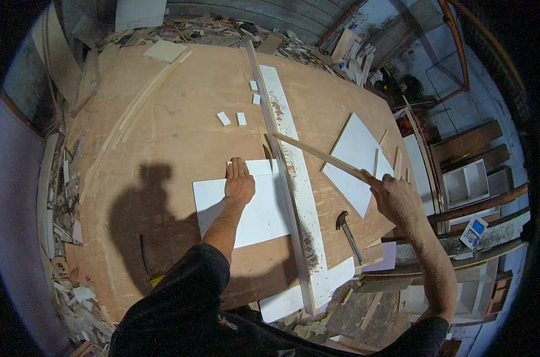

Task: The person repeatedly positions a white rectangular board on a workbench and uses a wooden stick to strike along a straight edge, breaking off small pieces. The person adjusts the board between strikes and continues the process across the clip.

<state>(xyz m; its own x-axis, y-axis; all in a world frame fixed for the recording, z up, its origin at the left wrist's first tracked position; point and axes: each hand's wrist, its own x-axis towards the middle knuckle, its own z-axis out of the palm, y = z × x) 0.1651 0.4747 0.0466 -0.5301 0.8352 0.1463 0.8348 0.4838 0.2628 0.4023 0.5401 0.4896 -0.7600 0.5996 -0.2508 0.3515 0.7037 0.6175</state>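
My left hand (239, 183) lies flat on a white panel (255, 208), its fingers reaching the panel's far edge. The panel's right side lies against a long straight wooden fence board (276, 128). A dark blade-like piece (267, 146) stands beside the fence, just beyond the panel; its lower part is hidden. In my right hand (392, 199) is one end of a thin wooden stick (323, 156), which slants to the left with its far tip at the fence. A claw hammer (348, 235) lies right of the fence, below my right hand.
Several small white blocks (241, 119) lie on the plywood tabletop (181, 101) past the panel. A stained white board (291, 157) runs along the fence's right side. Another white panel (353, 166) lies under the stick. Long strips (142, 95) lie at far left; wood scraps (300, 50) pile up behind.
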